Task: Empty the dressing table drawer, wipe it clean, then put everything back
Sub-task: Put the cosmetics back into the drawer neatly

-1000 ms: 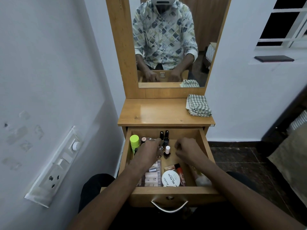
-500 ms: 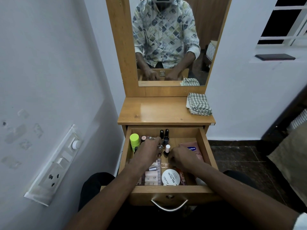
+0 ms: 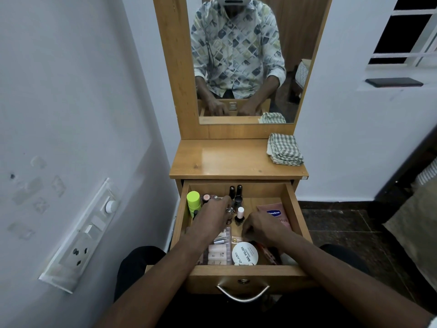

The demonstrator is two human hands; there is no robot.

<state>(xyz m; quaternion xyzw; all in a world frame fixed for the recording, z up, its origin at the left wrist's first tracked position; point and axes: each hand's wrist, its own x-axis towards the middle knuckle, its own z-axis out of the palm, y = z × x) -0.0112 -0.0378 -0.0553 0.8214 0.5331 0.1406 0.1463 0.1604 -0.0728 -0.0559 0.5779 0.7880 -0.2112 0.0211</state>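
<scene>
2 curled hands in drawer (image 3: 236, 272), left hand (image 3: 216, 216) unmoved, right hand (image 3: 262, 227) nearer, Vaseline pouch (image 3: 274, 213) uncovered, grips hidden

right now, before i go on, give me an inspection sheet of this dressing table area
surface: wooden tabletop carries a folded checked cloth at its right rear corner.
job's things: drawer pulled open and full: green bottle rear left, white-capped bottle in the middle, round nail polish tin at the front, pink Vaseline tube on the right.
clutter: small packets beside the tin, too small to name.
grippers: left hand among the bottles, right hand low in the drawer's middle; what either holds is hidden.
cables: thin dark cord down the shirt in the mirror's reflection.
surroundings: switchboard on the left wall, mirror above the tabletop, window upper right.
</scene>
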